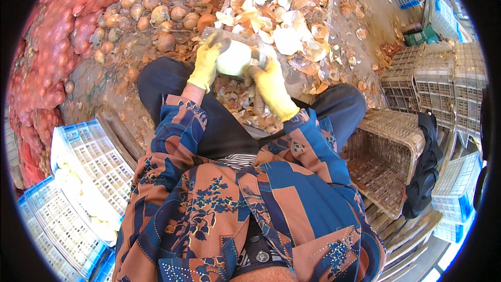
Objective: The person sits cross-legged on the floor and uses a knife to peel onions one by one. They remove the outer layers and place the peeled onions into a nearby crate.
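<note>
A white peeled onion is held above the ground between my knees. My left hand, in a yellow glove with dark fingertips, grips its left side. My right hand, gloved alike, has its fingers curled against the onion's right side. A blurred greyish shape by the right fingers is too unclear to name. Just beyond my hands is a crate heaped with onion skins; a pale peeled onion lies on the heap's near part. More loose skins lie below my hands.
Unpeeled onions spread over the ground ahead left, beside red mesh sacks of onions. White-and-blue crates at left hold peeled onions. At right are a tipped brown crate, a black cloth item and stacked crates.
</note>
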The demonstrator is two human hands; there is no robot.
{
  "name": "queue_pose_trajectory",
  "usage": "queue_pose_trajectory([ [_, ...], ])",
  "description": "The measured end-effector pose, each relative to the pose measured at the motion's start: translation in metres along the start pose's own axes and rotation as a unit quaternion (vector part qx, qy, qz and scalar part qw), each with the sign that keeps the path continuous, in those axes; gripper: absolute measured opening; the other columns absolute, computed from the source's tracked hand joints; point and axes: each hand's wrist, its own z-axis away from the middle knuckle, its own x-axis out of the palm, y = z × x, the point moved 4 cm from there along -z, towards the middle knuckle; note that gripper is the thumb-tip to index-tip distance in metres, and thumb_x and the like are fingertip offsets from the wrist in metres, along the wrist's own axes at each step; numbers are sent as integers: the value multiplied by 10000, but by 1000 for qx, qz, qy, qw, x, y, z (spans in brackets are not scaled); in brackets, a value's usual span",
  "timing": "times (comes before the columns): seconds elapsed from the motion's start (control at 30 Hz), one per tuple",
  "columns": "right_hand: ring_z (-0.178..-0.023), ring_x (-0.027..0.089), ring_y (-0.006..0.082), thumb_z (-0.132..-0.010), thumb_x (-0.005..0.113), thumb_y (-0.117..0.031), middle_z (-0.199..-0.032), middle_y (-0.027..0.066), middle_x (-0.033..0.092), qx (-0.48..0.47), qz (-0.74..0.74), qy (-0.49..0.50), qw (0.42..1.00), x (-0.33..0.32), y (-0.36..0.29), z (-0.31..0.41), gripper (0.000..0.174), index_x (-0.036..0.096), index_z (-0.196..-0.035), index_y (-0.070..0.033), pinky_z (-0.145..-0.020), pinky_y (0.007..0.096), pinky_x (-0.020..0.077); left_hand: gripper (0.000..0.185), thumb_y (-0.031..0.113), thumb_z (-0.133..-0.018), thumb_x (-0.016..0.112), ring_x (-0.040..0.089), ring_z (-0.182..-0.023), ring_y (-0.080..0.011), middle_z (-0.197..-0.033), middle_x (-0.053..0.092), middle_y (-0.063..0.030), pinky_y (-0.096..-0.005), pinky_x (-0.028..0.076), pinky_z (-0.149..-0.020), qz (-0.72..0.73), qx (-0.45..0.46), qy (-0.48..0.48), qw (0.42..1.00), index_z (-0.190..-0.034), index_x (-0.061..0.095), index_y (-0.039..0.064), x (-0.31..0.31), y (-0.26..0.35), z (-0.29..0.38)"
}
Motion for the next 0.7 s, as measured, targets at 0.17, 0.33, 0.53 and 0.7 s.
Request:
queue_pose_trajectory([
  [0.17,-398,509,160,-883,518,-102,-628,84,573,140,-190,-22,971,-31,-62,12,289,556,-1126,49,-363,261,414,492,424,-885,563,572,-1116,-295,-1226,575,-135,-464,506,-906,279,-42,-73,957,-1216,545,61,23,23,16],
  [0.33,-398,484,166,-872,551,-182,-599,65,535,209,-168,-5,963,-53,-57,33,210,584,-931,17,-349,273,387,556,522,-889,488,494,-1211,-340,-1367,479,-128,-528,448,-962,464,-71,-122,874,-1224,571,87,34,41,29],
  [0.53,-412,512,167,-859,489,-89,-587,95,556,222,-153,-140,953,-32,-56,94,245,573,-1014,82,-382,265,411,651,573,-859,468,514,-1198,-331,-1329,509,-148,-501,454,-970,345,95,-121,926,-1275,521,75,17,81,63],
  [0.7,-396,486,138,-851,505,-106,-591,79,549,295,-87,-211,928,-27,-49,137,343,540,-1124,99,-365,237,376,592,552,-869,470,577,-1113,-342,-1263,567,-159,-502,468,-940,540,98,-214,808,-1229,565,92,-23,115,103],
])
